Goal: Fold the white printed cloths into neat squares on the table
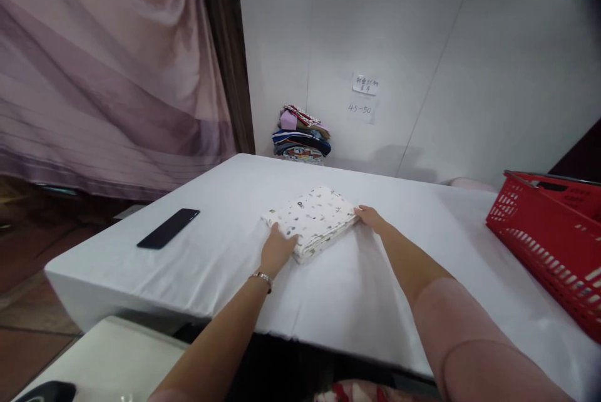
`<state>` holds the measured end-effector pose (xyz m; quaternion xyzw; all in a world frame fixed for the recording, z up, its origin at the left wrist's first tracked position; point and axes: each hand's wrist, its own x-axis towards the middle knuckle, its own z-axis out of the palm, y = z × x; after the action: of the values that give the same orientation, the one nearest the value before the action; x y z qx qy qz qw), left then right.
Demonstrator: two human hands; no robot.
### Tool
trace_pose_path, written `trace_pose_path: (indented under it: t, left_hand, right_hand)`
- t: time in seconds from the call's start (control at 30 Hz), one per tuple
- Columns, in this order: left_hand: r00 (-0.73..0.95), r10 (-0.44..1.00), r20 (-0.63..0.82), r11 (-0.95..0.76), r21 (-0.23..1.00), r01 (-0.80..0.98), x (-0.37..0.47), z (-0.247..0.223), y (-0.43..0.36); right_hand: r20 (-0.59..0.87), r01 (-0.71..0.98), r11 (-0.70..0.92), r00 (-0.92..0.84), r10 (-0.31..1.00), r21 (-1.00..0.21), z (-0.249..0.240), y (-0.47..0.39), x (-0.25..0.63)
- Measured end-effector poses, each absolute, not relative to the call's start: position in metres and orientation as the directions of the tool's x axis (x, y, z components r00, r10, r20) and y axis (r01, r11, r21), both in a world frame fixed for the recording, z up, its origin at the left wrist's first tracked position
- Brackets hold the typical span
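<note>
A folded white cloth [317,214] with a small grey and dark print lies flat on the white-covered table [225,220], its stacked layers showing along the near edge. My left hand [278,250], with a bracelet at the wrist, grips its near left corner, the thumb on top and the fingers partly hidden at the side. At the right end of the cloth, my right hand [369,216] holds the corner between thumb and fingers.
A dark phone [169,228] lies on the table's left. To the right stands a red plastic basket [549,233]. A pile of folded fabrics [303,136] rises behind the far edge, by a wall with handwritten paper notes [362,104]. A pink curtain [107,76] hangs at left.
</note>
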<state>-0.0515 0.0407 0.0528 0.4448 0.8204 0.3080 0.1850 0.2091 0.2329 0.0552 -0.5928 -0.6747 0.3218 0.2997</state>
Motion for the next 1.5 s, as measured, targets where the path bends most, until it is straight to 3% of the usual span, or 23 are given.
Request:
trace_pose_path:
  t: [0.13, 0.27, 0.33, 0.4, 0.47, 0.53, 0.63, 0.77, 0.97, 1.07, 1.23, 1.33, 1.5]
  left_hand:
    - [-0.498, 0.867, 0.027, 0.360, 0.659, 0.661, -0.072, 0.050, 0.059]
    - [-0.589, 0.808, 0.001, 0.431, 0.680, 0.593, -0.105, 0.052, 0.064]
    - [-0.607, 0.794, 0.043, 0.420, 0.683, 0.598, -0.112, 0.052, 0.058]
    - [-0.562, 0.800, 0.210, 0.309, 0.659, 0.686, -0.108, 0.053, 0.047]
    - [-0.421, 0.818, 0.393, 0.142, 0.570, 0.809, -0.097, 0.053, 0.036]
    - [-0.227, 0.857, 0.463, -0.013, 0.460, 0.888, -0.083, 0.055, 0.028]
    - [-0.039, 0.915, 0.402, -0.120, 0.361, 0.925, -0.071, 0.058, 0.022]
    - [0.023, 0.940, 0.340, -0.140, 0.323, 0.936, -0.074, 0.060, 0.022]
    - [0.005, 0.950, 0.312, -0.128, 0.376, 0.918, -0.085, 0.058, 0.025]
    - [0.002, 0.957, 0.290, -0.104, 0.337, 0.936, -0.085, 0.061, 0.024]
    - [-0.014, 0.967, 0.255, -0.053, 0.252, 0.966, -0.081, 0.067, 0.023]
    - [-0.021, 0.963, 0.270, -0.052, 0.260, 0.964, -0.080, 0.068, 0.023]
    - [-0.060, 0.928, 0.368, -0.068, 0.325, 0.943, -0.082, 0.060, 0.021]
  right_hand:
    - [-0.073, 0.701, 0.071, -0.173, 0.982, -0.710, 0.048, 0.209, 0.208]
    - [-0.165, 0.731, 0.074, -0.250, 0.954, -0.679, 0.037, 0.156, 0.226]
    - [-0.080, 0.701, 0.120, -0.246, 0.966, -0.703, 0.033, 0.133, 0.241]
    - [0.098, 0.655, 0.199, -0.189, 0.977, -0.729, 0.030, 0.119, 0.253]
    - [0.249, 0.602, 0.311, -0.188, 0.950, -0.735, 0.030, 0.114, 0.257]
    - [0.336, 0.551, 0.430, -0.268, 0.903, -0.715, 0.030, 0.115, 0.253]
    - [0.398, 0.535, 0.546, -0.375, 0.837, -0.645, 0.030, 0.119, 0.240]
    - [0.379, 0.596, 0.550, -0.399, 0.835, -0.585, 0.028, 0.122, 0.229]
    - [0.302, 0.668, 0.488, -0.384, 0.873, -0.561, 0.029, 0.129, 0.229]
    - [0.275, 0.681, 0.451, -0.357, 0.893, -0.578, 0.029, 0.132, 0.225]
    - [0.410, 0.605, 0.490, -0.279, 0.869, -0.627, 0.028, 0.128, 0.220]
    - [0.527, 0.572, 0.570, -0.262, 0.808, -0.589, 0.027, 0.123, 0.226]
    - [0.509, 0.615, 0.617, -0.372, 0.776, -0.491, 0.026, 0.115, 0.237]
